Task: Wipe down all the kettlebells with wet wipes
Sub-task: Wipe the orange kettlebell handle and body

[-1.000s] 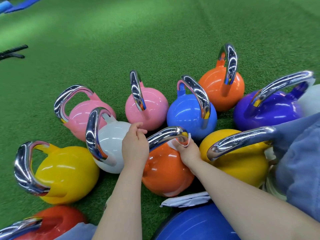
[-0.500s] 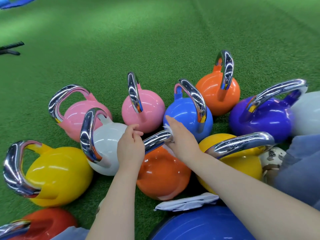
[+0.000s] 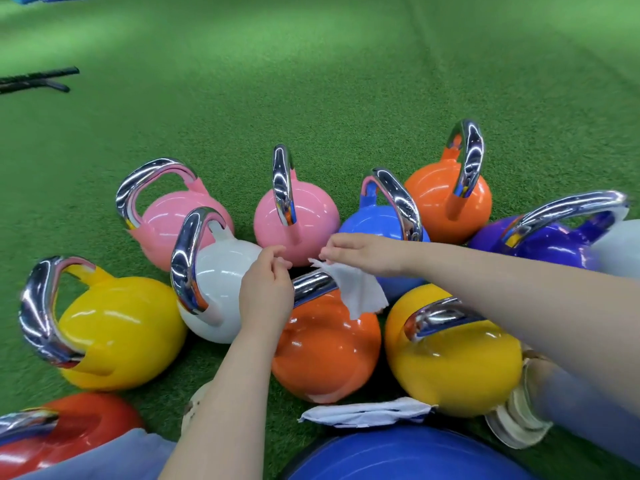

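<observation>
A glossy orange kettlebell [image 3: 325, 344] with a chrome handle stands on green turf [image 3: 311, 81] among other coloured kettlebells. The right hand [image 3: 360, 252] pinches a crumpled white wet wipe [image 3: 356, 291] draped over its handle; the left hand [image 3: 266, 289], fingers curled, grips the handle's near end.

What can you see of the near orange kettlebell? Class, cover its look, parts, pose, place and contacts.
The near orange kettlebell has a glossy, round orange body and a chrome handle that leans away from the camera. It sits on green turf between a white kettlebell and a yellow kettlebell. The left hand covers the handle's left end. A white wipe, pinched by the right hand, drapes over its right end.
</observation>
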The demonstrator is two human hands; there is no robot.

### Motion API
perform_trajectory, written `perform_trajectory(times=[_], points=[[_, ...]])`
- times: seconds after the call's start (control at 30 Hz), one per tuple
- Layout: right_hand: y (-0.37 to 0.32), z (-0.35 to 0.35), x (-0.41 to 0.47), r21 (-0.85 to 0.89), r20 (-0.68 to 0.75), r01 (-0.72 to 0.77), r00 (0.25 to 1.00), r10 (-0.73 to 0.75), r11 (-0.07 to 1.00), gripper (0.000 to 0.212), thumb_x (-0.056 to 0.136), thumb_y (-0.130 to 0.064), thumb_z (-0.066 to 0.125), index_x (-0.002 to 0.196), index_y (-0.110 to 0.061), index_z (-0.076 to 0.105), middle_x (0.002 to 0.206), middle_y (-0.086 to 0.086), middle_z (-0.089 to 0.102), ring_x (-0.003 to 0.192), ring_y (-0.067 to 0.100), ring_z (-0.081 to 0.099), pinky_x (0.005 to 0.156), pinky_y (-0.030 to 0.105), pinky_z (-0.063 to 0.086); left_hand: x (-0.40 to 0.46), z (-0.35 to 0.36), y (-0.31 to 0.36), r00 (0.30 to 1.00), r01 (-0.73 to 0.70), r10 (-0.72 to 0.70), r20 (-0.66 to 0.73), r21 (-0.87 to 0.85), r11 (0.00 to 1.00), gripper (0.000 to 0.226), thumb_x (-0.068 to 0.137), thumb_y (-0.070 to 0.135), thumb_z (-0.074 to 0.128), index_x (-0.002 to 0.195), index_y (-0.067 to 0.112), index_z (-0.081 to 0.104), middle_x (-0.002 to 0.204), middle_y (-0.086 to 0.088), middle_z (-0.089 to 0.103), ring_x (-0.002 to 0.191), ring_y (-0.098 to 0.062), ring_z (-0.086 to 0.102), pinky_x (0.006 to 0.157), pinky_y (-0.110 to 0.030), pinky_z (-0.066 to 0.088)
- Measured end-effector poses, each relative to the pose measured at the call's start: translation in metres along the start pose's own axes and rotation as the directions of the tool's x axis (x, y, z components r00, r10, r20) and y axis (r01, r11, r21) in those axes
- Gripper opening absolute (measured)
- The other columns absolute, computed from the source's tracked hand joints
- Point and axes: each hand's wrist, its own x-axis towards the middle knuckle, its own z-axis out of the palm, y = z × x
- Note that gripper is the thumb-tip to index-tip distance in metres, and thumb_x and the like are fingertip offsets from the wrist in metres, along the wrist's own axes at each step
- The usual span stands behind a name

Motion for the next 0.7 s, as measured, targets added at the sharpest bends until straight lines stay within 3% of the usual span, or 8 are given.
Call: perform_trajectory(times=[0.07, 0.13, 0.2, 0.3, 0.37, 0.5, 0.57, 0.7], points=[[0.006, -0.006, -0.003, -0.028, -0.025, 0.048, 0.998, -0.049, 0.998, 0.03, 0.097, -0.03, 0.045, 0.098, -0.008, 0.064, 0.116, 0.014, 0.061, 0.113, 0.024, 0.053, 0.104, 0.035, 0.037, -0.001, 0.0, 0.0, 1.0, -0.005, 0.005, 0.002, -0.001, 1.0, 0.03, 0.094, 0.013, 0.035, 0.113, 0.015, 0.058, 0.091, 0.001, 0.061, 0.092, -0.028, 0.058, 0.077, -0.033, 0.04], [0.01, -0.009, -0.006, -0.227, -0.029, 0.142, 0.988, -0.153, 0.963, 0.028, 0.098, -0.021, 0.045, 0.108, -0.007, 0.067, 0.132, 0.01, 0.055, 0.125, 0.021, 0.046, 0.105, 0.023, 0.027, 0.0, 0.001, -0.001, 1.0, -0.007, 0.006, -0.002, -0.011, 1.0, 0.03, 0.094, 0.013, 0.035, 0.112, 0.016, 0.058, 0.091, -0.007, 0.065, 0.091, -0.031, 0.058, 0.078, -0.036, 0.043], [0.01, -0.006, -0.005, -0.406, 0.005, 0.227, 0.969, -0.246, 0.885, 0.032, 0.097, -0.026, 0.044, 0.113, -0.009, 0.067, 0.127, 0.007, 0.058, 0.12, 0.02, 0.048, 0.103, 0.025, 0.029, 0.0, 0.001, -0.002, 1.0, -0.008, 0.008, -0.012, -0.011, 1.0, 0.03, 0.094, 0.012, 0.035, 0.113, 0.015, 0.058, 0.09, -0.01, 0.066, 0.091, -0.032, 0.058, 0.079, -0.037, 0.044], [0.005, 0.012, -0.002, -0.494, 0.01, 0.246, 0.961, -0.277, 0.834, 0.04, 0.098, -0.035, 0.034, 0.108, -0.008, 0.063, 0.107, 0.007, 0.065, 0.103, 0.024, 0.056, 0.091, 0.036, 0.041, -0.001, 0.001, -0.001, 0.999, -0.021, 0.021, -0.039, -0.021, 1.0, 0.03, 0.094, 0.01, 0.035, 0.111, 0.014, 0.059, 0.083, -0.005, 0.061, 0.088, -0.03, 0.057, 0.079, -0.036, 0.043], [-0.004, 0.024, 0.004, -0.556, 0.023, 0.239, 0.962, -0.273, 0.796, 0.038, 0.101, -0.035, 0.03, 0.105, -0.009, 0.058, 0.102, 0.006, 0.063, 0.098, 0.024, 0.056, 0.085, 0.037, 0.041, -0.001, 0.001, 0.0, 0.998, -0.024, 0.022, -0.066, -0.04, 0.999, 0.029, 0.095, 0.008, 0.034, 0.109, 0.013, 0.058, 0.088, 0.0, 0.061, 0.085, -0.027, 0.056, 0.079, -0.036, 0.044], [-0.029, 0.025, 0.027, -0.492, 0.209, 0.096, 0.978, 0.01, 0.865, 0.046, 0.101, -0.039, 0.026, 0.112, -0.008, 0.057, 0.106, 0.007, 0.059, 0.101, 0.023, 0.052, 0.078, 0.024, 0.031, 0.0, 0.001, 0.0, 0.996, -0.014, 0.007, -0.093, -0.077, 0.997, 0.028, 0.095, 0.005, 0.034, 0.108, 0.011, 0.059, 0.09, 0.002, 0.062, 0.084, -0.018, 0.052, 0.077, -0.032, 0.042], [-0.03, 0.019, 0.039, -0.44, 0.29, -0.01, 0.945, 0.152, 0.898, 0.046, 0.099, -0.046, 0.029, 0.106, -0.011, 0.057, 0.097, 0.006, 0.055, 0.092, 0.022, 0.049, 0.075, 0.027, 0.032, 0.0, 0.001, -0.001, 0.996, -0.01, 0.002, -0.093, -0.095, 0.995, 0.028, 0.095, 0.006, 0.034, 0.106, 0.013, 0.058, 0.089, 0.002, 0.062, 0.08, -0.018, 0.053, 0.072, -0.031, 0.042], [-0.022, 0.011, 0.046, -0.455, 0.379, -0.035, 0.896, 0.23, 0.89, 0.044, 0.095, -0.054, 0.033, 0.087, -0.019, 0.057, 0.086, 0.0, 0.062, 0.075, 0.016, 0.052, 0.065, 0.023, 0.038, -0.001, 0.002, -0.003, 0.996, -0.006, -0.002, -0.092, -0.084, 0.996, 0.027, 0.096, 0.007, 0.032, 0.102, 0.019, 0.056, 0.083, 0.011, 0.058, 0.075, -0.016, 0.052, 0.069, -0.029, 0.039]])
